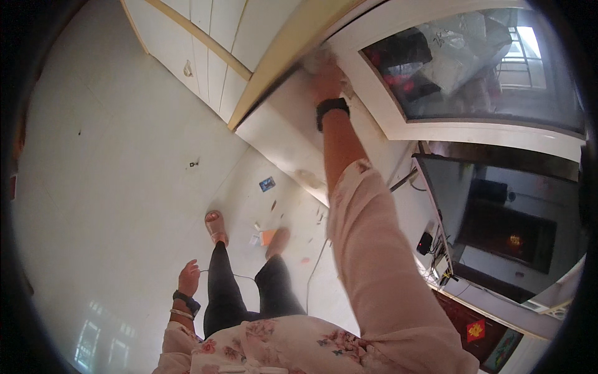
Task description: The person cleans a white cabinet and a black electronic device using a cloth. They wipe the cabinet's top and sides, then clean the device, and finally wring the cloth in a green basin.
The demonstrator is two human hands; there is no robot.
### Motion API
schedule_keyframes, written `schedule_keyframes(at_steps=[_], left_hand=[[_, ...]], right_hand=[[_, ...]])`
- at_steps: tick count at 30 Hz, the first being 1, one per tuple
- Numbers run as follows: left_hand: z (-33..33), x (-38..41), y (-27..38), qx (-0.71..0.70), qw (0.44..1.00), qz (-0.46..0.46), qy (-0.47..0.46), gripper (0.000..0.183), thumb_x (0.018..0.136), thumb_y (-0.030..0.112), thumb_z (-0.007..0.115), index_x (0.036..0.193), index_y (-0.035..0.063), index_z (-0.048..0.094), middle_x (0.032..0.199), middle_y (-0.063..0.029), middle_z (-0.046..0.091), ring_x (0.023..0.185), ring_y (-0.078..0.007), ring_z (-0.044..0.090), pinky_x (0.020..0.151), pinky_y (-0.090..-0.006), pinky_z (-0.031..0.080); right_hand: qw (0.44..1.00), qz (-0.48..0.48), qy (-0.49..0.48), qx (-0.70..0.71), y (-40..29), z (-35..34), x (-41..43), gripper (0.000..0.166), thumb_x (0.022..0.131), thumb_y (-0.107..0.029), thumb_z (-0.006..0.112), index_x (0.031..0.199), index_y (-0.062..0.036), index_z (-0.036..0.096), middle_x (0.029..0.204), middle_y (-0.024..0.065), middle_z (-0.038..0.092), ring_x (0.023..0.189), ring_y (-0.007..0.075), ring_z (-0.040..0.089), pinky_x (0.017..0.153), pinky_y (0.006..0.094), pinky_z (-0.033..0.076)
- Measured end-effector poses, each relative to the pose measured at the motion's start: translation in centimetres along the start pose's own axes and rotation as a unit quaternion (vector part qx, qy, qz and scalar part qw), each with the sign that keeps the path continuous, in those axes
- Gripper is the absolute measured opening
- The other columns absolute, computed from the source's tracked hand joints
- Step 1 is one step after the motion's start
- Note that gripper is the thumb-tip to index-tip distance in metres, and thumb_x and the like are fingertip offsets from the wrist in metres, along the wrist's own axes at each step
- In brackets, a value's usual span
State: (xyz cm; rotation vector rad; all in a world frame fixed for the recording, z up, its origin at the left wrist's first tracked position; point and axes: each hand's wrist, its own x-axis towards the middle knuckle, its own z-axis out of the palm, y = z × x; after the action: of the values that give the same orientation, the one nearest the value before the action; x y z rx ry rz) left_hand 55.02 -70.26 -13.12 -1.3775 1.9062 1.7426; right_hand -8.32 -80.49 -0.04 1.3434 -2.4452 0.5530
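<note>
My right hand (323,77) is stretched far forward over a white surface (287,112), between a yellow-edged white panel (261,42) and a white-framed glass pane (467,79). Motion blur smears its fingers. Something pale shows around them, but whether it is a cloth or part of the hand cannot be told. A black band circles that wrist. Low beside my left leg hangs my left hand (188,279), its fingers loosely apart with nothing visible in them. A dark watch and a light bracelet are on this wrist. Behind its fingertips a thin cable (240,276) crosses towards my legs.
Right of my arm stands a large flat-screen television (509,219), with tangled cables (439,252) at its edge. On the pale tiled floor (117,187) lie a blue card (267,184), an orange packet (267,237) near my foot, and small scraps. Another cable (314,276) runs along the floor.
</note>
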Motion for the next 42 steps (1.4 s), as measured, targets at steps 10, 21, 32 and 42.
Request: schedule_keyframes(at_steps=[10, 21, 32, 42], left_hand=[[-1.8, 3.5, 10.2, 0.024, 0.996, 0.091, -0.005, 0.040, 0.080, 0.010, 0.052, 0.119, 0.0032, 0.047, 0.108, -0.0150, 0.058, 0.102, -0.0228, 0.056, 0.087, -0.0325, 0.044], [-1.9, 13.3, 38.1, 0.249, 0.860, 0.426, 0.134, 0.063, 0.074, 0.003, 0.053, 0.133, 0.0049, 0.028, 0.133, -0.0190, 0.033, 0.124, -0.0380, 0.029, 0.102, -0.0444, 0.026], [3.2, 18.0, 47.0, 0.537, 0.766, 0.342, 0.088, 0.064, 0.075, 0.018, 0.064, 0.132, 0.0219, 0.035, 0.136, -0.0193, 0.030, 0.127, -0.0331, 0.029, 0.103, -0.0386, 0.028], [2.6, 18.7, 47.2, 0.568, 0.762, 0.301, 0.081, 0.053, 0.079, 0.018, 0.057, 0.129, 0.0270, 0.041, 0.137, -0.0179, 0.030, 0.126, -0.0318, 0.030, 0.103, -0.0401, 0.027]], right_hand=[[0.943, 0.089, -0.312, 0.075, -10.4, -11.6, -6.5, 0.026, 0.072, -0.016, 0.049, 0.091, -0.0215, 0.066, 0.098, 0.0104, 0.057, 0.093, 0.0298, 0.055, 0.077, 0.0432, 0.047], [0.984, 0.116, -0.107, -0.084, -3.3, -6.0, -6.7, 0.046, 0.072, -0.012, 0.051, 0.119, -0.0096, 0.048, 0.118, 0.0193, 0.045, 0.109, 0.0355, 0.043, 0.087, 0.0457, 0.041], [0.855, 0.332, -0.379, -0.125, 15.2, -15.6, -19.6, 0.046, 0.076, -0.039, 0.052, 0.101, -0.0016, 0.060, 0.101, 0.0213, 0.059, 0.095, 0.0363, 0.056, 0.083, 0.0419, 0.044], [0.939, 0.200, -0.250, -0.122, 4.0, -9.3, -11.8, 0.051, 0.077, -0.028, 0.049, 0.119, 0.0015, 0.046, 0.107, 0.0191, 0.054, 0.102, 0.0318, 0.047, 0.086, 0.0439, 0.039]])
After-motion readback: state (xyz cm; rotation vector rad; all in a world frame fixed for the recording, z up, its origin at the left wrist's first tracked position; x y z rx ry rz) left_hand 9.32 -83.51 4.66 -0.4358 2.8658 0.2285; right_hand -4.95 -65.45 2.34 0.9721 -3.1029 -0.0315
